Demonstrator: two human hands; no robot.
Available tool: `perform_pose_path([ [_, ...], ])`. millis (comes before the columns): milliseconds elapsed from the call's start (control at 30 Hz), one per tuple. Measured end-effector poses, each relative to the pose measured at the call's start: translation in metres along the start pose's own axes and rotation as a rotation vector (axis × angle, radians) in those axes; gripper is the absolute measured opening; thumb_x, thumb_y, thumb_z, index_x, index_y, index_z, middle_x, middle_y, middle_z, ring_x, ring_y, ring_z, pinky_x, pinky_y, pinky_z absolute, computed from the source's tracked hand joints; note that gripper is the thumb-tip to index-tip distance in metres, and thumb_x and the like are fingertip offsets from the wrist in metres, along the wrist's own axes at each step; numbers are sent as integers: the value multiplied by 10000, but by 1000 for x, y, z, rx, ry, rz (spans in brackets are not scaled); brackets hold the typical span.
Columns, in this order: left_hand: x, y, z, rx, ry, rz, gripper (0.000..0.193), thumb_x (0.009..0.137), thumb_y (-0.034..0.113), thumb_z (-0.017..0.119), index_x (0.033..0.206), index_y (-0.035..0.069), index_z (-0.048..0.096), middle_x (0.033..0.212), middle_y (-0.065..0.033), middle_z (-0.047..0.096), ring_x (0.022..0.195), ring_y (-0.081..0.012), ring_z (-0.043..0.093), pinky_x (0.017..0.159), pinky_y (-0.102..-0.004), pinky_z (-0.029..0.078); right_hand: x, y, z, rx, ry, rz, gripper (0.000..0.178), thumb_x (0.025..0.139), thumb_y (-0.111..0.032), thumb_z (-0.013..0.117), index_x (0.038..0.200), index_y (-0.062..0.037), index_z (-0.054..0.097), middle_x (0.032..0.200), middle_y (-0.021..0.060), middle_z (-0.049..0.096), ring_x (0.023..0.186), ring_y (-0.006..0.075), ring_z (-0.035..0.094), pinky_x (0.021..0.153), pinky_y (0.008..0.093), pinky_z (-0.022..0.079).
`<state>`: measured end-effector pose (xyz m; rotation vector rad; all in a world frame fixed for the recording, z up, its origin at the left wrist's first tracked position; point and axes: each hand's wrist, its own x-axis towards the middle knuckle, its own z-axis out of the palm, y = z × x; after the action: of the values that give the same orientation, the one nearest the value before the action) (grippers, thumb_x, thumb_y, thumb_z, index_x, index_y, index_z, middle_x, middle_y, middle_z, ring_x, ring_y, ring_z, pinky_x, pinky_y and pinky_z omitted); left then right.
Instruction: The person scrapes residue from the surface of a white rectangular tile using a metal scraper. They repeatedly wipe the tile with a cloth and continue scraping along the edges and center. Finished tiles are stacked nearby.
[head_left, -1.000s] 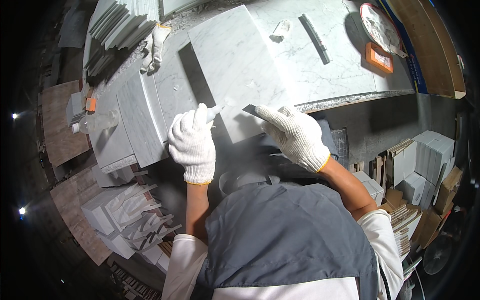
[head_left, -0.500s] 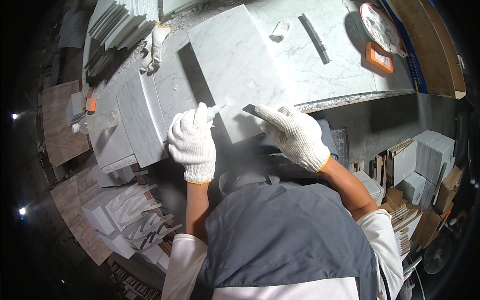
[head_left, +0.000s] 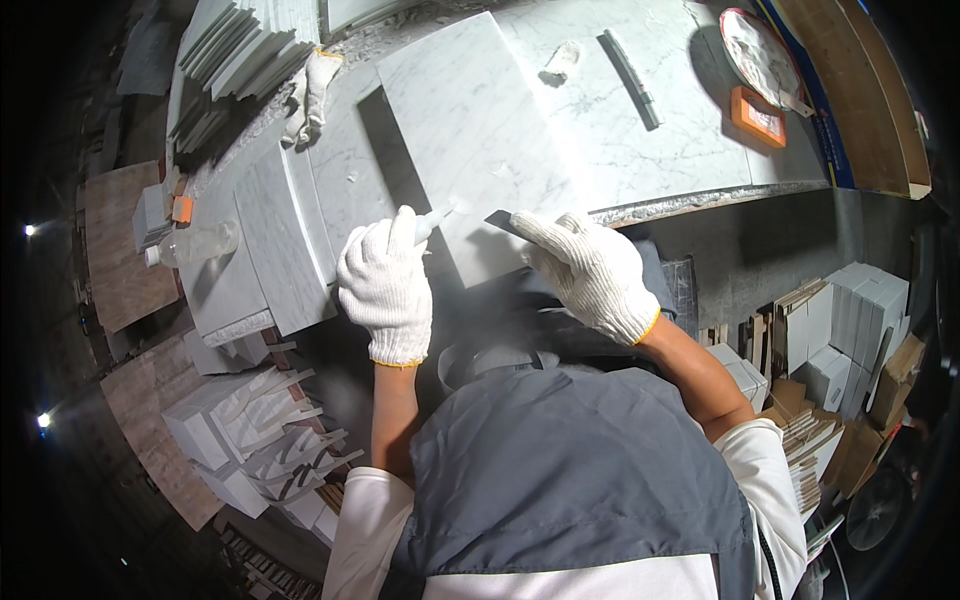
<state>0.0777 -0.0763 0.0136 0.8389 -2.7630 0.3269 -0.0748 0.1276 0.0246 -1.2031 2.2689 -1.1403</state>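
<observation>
A pale grey-veined marble tile [head_left: 470, 120] lies on the bench [head_left: 680, 165], raised enough to cast a dark shadow along its left side, its near end reaching toward the person. The gloved left hand [head_left: 385, 290] is closed around a small tube [head_left: 425, 228], whose pale nozzle points over the tile's left edge near a whitish spot; whether the tip touches the stone I cannot tell. The gloved right hand [head_left: 592, 275] is closed on a dark flat blade [head_left: 503, 222], its end above the tile's near part. The two hands are apart, the tile's near end showing between them.

Right of the tile lie a crumpled white scrap [head_left: 561, 62] and a grey marker pen [head_left: 631, 80]. Farther right are a red-rimmed round dish [head_left: 748, 45] holding white material, an orange box [head_left: 758, 117] just beside it, and an open cardboard box [head_left: 865, 90]. To the left are a second marble tile [head_left: 282, 235], a spare white glove [head_left: 312, 95] near a stack of thin tiles [head_left: 235, 45], and a clear bottle [head_left: 198, 243] on its side. White boxes [head_left: 860, 310] are piled beyond the bench at lower right.
</observation>
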Motion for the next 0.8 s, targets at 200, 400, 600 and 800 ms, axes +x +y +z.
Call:
perform_pose_path([
  [200, -2, -1, 2, 4, 14, 10, 540, 723, 238, 866, 1237, 279, 707, 1145, 43, 651, 1179, -228, 602, 1016, -422, 489, 0, 1, 3, -9, 24, -12, 437, 917, -154, 725, 1344, -237, 687, 855, 64, 628, 735, 249, 637, 664, 348, 522],
  [400, -2, -2, 4, -10, 21, 25, 555, 714, 216, 869, 1245, 252, 708, 1139, 23, 668, 1158, -242, 612, 1010, -432, 480, 0, 1, 1, -13, 19, -17, 438, 918, -143, 722, 1346, -230, 687, 850, 67, 628, 733, 248, 635, 664, 349, 521],
  [600, -2, -3, 3, 2, 20, 24, 544, 725, 239, 862, 1245, 265, 704, 1140, 34, 653, 1174, -237, 604, 1015, -428, 483, 1, -2, -1, 2, -15, 7, 443, 918, -137, 721, 1350, -230, 685, 840, 70, 625, 727, 246, 628, 668, 349, 520],
  [800, -2, -2, 2, -24, 8, 20, 544, 725, 217, 863, 1246, 244, 708, 1135, 18, 669, 1156, -244, 611, 1019, -431, 468, 2, -1, 0, -26, -27, 22, 438, 920, -139, 720, 1350, -218, 684, 830, 72, 625, 739, 252, 632, 673, 355, 521],
])
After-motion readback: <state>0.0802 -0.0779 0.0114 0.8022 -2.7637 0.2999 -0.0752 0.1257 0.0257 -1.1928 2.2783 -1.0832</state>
